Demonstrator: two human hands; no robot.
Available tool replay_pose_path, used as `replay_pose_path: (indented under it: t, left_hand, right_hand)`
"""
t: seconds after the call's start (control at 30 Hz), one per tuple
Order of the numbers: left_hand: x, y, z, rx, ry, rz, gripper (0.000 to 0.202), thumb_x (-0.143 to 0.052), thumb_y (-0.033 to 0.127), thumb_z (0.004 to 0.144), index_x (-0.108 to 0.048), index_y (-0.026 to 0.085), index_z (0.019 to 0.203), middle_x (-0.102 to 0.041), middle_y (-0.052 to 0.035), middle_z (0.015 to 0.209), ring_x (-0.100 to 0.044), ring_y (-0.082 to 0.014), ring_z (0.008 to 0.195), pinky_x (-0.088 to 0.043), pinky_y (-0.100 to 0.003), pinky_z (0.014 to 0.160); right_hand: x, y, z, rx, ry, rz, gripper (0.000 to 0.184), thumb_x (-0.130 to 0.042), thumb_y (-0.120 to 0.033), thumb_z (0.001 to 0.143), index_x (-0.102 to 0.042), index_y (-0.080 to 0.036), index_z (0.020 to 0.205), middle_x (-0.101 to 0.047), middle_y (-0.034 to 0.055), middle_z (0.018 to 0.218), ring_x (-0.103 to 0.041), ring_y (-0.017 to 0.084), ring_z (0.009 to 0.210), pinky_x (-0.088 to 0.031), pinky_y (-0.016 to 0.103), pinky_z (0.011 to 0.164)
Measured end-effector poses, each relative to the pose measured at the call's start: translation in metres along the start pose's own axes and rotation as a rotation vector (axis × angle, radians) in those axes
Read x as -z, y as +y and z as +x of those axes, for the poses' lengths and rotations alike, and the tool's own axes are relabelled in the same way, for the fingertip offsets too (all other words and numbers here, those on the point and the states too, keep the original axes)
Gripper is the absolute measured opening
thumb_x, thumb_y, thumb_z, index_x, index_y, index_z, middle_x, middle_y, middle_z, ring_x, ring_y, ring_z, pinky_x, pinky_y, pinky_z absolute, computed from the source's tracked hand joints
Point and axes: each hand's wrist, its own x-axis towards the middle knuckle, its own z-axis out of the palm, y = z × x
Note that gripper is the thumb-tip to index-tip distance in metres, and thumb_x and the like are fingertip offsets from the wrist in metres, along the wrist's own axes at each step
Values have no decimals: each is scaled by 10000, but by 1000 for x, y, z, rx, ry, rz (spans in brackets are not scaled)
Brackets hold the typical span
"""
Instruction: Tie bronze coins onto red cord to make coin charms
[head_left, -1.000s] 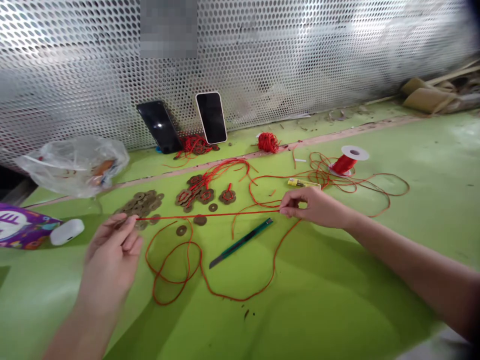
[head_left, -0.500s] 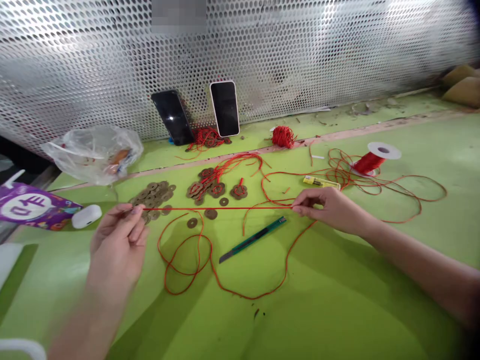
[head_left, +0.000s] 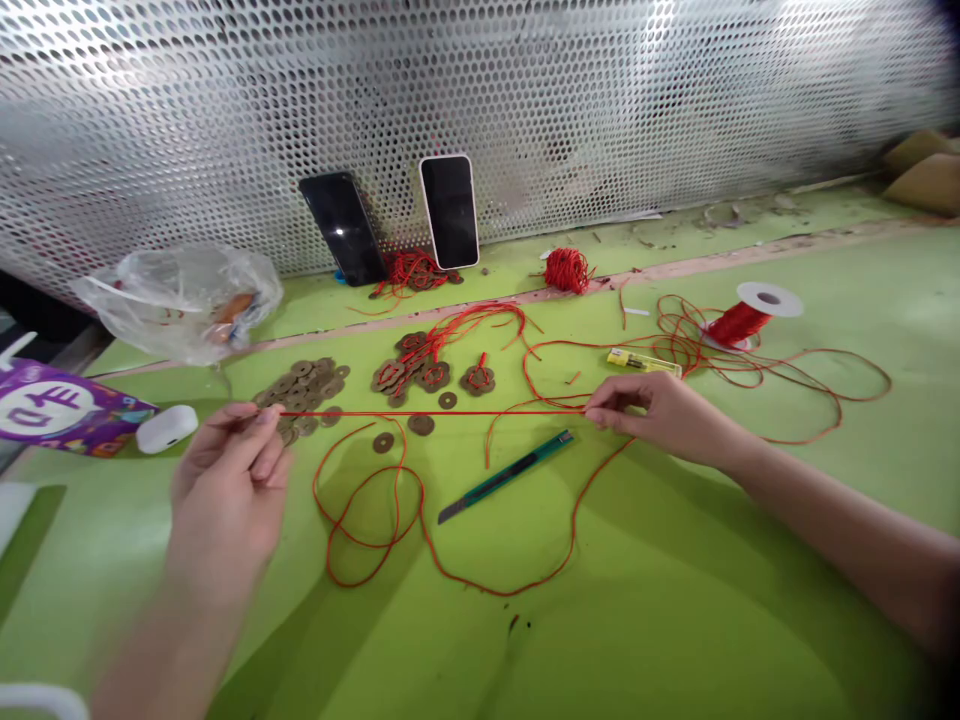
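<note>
A thin red cord (head_left: 450,413) runs straight and taut between my two hands above the green table (head_left: 675,600). My left hand (head_left: 232,480) pinches its left end between thumb and fingertips, close to a heap of bronze-coloured holed coins (head_left: 304,385). At the other end my right hand (head_left: 637,405) is closed on the cord with thumb and fingers. More cord lies in loose loops below and leads up toward my right hand. Between the hands, a green utility knife (head_left: 506,477) lies with its blade out. Coin clusters tied with red cord (head_left: 420,368) rest behind the taut length.
On the right stand a spool of red cord (head_left: 739,322) and a yellow lighter (head_left: 643,361). A red cord ball (head_left: 568,270), a black phone (head_left: 343,230) and a white-edged phone (head_left: 450,212) are at the back. Leftward are a plastic bag (head_left: 180,300), purple packet (head_left: 71,408) and white case (head_left: 167,429).
My left hand has shifted slightly to the left, and the cord is still stretched between both hands. My right hand stays nearly in place. The whole view has moved a little.
</note>
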Motion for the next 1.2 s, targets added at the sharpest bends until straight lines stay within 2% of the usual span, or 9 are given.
replay_pose_path:
  t: [0.13,0.3,0.43,0.6,0.73,0.83,0.93,1.1,1.2]
  left_hand:
    - [-3,2,0,6,33,-3,194,-587,-17,599,-587,159,681,-572,47,481,-320,-34,329,-249,-125,326]
    - [2,0,4,-46,26,13,239,-627,7,516,-586,157,698,-625,31,538,-327,-27,330,-247,-123,325]
    - [1,0,5,-70,16,32,263,-652,33,471,-578,173,682,-599,50,508,-324,-30,333,-258,-127,331]
    - [-1,2,3,-35,62,43,255,-648,38,472,-571,180,669,-561,68,487,-306,-32,338,-236,-130,328]
    - [-1,2,-1,-18,33,66,244,-674,70,497,-582,182,693,-580,67,535,-316,-27,364,-256,-130,353]
    - [-4,3,-5,-79,-13,125,264,-689,64,481,-584,181,693,-547,85,518,-318,-24,375,-264,-137,372]
    - [-7,4,-6,-132,-5,193,269,-702,77,468,-577,183,682,-502,93,472,-310,-35,359,-240,-165,365]
    - [-3,-4,2,-204,-4,193,295,-732,147,468,-559,181,704,-551,79,549,-268,-27,329,-164,-195,350]
    - [8,-14,13,-359,-36,487,339,-754,221,541,-590,190,836,-557,55,639,-393,-66,411,-252,-201,378]
  right_hand:
    - [-1,-1,0,-20,-22,17,371,-632,-551,765,-684,-185,736,-665,54,702,-607,166,648,-497,305,630]
    - [0,-3,0,-10,-5,32,369,-635,-544,757,-680,-178,733,-658,47,687,-611,162,655,-499,300,655]
    - [0,-3,1,-4,-6,38,343,-626,-518,768,-687,-181,744,-662,46,690,-614,161,655,-499,298,656]
    - [-1,0,2,-11,1,27,329,-628,-506,769,-692,-184,756,-667,44,701,-618,160,657,-503,298,660]
    - [-1,2,3,-9,22,18,311,-630,-490,772,-684,-184,757,-668,47,711,-619,160,656,-503,297,654]
    - [-1,3,4,-1,41,41,299,-637,-478,773,-670,-182,749,-656,45,693,-609,154,641,-497,288,636]
    - [-1,4,4,3,53,104,292,-659,-468,766,-652,-177,747,-635,34,668,-592,138,620,-482,268,609]
    - [4,-2,4,38,61,309,340,-688,-490,746,-614,-159,727,-613,24,659,-543,104,571,-437,237,541]
    - [12,-7,5,69,72,367,380,-697,-517,730,-592,-153,692,-587,13,619,-526,98,558,-432,239,548]
